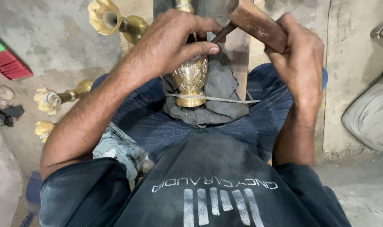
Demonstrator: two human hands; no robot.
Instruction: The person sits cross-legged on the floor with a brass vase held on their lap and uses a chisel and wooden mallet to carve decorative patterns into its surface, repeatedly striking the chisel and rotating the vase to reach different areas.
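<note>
The brass vase (pixel 190 82), shiny gold with an engraved leaf pattern over its rounded body and a smooth flared foot, lies on a grey cloth (pixel 219 98) across the person's lap, tied down by a thin cord (pixel 225 100). The left hand (pixel 168 44) rests on its upper part, its grip pinched shut on a thin chisel (pixel 222 32). The right hand (pixel 301 52) has its grip wrapped tight around a wooden mallet (pixel 256 23) just above the chisel's end.
</note>
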